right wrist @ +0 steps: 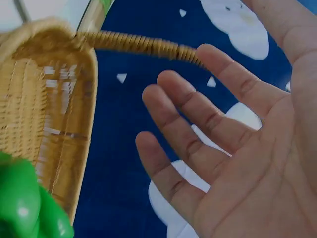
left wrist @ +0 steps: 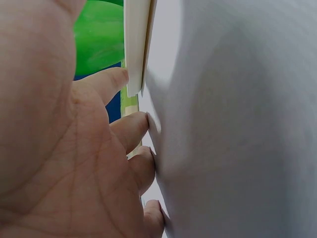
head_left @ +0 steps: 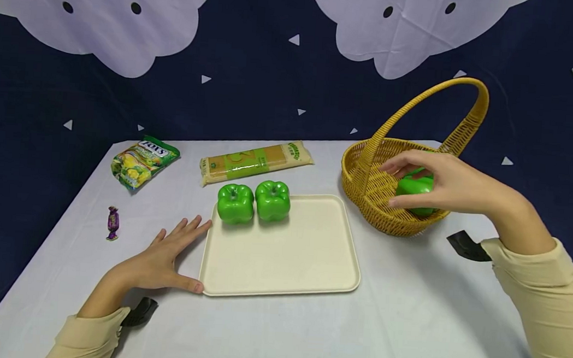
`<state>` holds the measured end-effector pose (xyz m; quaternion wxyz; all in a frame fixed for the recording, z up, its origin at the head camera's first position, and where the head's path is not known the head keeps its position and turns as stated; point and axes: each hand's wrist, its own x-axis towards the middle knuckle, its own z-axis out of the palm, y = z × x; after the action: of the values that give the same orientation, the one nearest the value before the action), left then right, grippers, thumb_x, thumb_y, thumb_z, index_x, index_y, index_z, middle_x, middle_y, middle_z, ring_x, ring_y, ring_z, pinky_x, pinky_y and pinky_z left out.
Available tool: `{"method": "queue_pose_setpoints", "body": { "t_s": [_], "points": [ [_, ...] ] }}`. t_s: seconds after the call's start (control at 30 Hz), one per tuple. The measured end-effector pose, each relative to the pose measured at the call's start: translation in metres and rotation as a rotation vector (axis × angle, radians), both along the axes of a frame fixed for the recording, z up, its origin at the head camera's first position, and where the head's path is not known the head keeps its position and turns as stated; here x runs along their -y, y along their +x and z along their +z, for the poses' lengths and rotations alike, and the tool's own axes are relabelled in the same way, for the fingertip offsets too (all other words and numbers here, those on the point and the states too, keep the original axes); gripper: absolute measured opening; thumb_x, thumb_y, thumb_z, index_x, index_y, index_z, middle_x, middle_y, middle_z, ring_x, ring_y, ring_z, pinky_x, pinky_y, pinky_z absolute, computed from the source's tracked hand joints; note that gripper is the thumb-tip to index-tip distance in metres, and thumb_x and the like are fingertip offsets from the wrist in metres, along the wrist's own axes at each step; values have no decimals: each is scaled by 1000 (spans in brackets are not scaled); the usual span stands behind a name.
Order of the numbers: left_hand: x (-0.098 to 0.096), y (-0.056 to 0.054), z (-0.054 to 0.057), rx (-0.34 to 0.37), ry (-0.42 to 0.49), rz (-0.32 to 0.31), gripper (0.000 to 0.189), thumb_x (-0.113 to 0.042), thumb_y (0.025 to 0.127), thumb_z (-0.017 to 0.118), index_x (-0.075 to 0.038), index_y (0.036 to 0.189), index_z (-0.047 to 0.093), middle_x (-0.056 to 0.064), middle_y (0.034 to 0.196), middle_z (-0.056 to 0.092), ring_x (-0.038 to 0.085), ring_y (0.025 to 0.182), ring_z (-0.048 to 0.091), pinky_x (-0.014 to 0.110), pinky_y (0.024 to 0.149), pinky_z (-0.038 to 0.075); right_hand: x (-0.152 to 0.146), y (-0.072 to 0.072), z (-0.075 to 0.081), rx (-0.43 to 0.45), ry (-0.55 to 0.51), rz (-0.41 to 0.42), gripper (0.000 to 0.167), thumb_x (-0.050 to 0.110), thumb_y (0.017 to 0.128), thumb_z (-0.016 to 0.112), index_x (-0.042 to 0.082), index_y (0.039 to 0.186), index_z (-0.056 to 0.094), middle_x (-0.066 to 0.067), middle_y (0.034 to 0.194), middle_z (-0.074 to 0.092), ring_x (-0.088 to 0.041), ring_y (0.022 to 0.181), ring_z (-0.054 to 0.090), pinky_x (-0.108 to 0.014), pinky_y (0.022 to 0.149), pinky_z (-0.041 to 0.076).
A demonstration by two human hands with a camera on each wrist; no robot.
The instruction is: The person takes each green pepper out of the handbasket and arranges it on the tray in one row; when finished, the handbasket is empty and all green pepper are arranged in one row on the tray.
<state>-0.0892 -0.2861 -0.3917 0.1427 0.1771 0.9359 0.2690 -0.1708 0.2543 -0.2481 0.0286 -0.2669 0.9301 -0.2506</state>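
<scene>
Rightmost pepper (head_left: pixel 414 185) partly hidden; candy (head_left: pixel 113 223) lettering unreadable

The bell peppers (head_left: pixel 235 204) are bright green, the tray (head_left: pixel 282 255) is cream, and the wicker basket (head_left: pixel 380 218) is golden-brown. The wrapped candy (head_left: pixel 113 223) is purple, the surface (head_left: pixel 277 337) white. The dark blue cloth (head_left: pixel 251 108) has pale clouds and white triangles.

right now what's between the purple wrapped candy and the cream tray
In the head view, the person's left hand lies between the purple wrapped candy and the cream tray, over white tablecloth.
</scene>
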Motion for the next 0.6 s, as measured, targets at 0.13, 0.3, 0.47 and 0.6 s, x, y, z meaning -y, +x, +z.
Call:
{"method": "queue_pose_setpoints", "body": {
  "t_s": [0.13,0.3,0.47,0.6],
  "points": [
    [0,0,0,-3,-5,-1,134,-61,67,97,-25,173,23,24,180,13,58,164,4,87,120,-1,-13,-6,-4,31,28,-50,64,35,85,94,28,142,65,4,135,70,-9,115,64,-15,89,53],
    [0,0,0,0,-6,2,134,-61,67,97,-26,173,24,23,180,13,58,164,4,87,120,-2,-26,-13,-13,78,63,-90,78,35,87,92,19,153,54,-9,146,63,-33,131,62,-43,101,58],
    [0,0,1,7,-5,5,134,-62,67,97,-26,173,23,23,180,12,57,164,2,87,120,-2,-36,-19,-23,101,94,-118,84,36,87,92,14,156,50,-21,149,58,-40,132,59,-57,98,55],
    [-1,0,2,12,-1,6,134,-61,67,97,-26,173,23,23,180,12,57,164,1,86,121,-3,-45,-25,-31,89,141,-128,82,38,86,92,12,153,52,-24,144,60,-40,126,60,-55,95,55]
  ]
}}
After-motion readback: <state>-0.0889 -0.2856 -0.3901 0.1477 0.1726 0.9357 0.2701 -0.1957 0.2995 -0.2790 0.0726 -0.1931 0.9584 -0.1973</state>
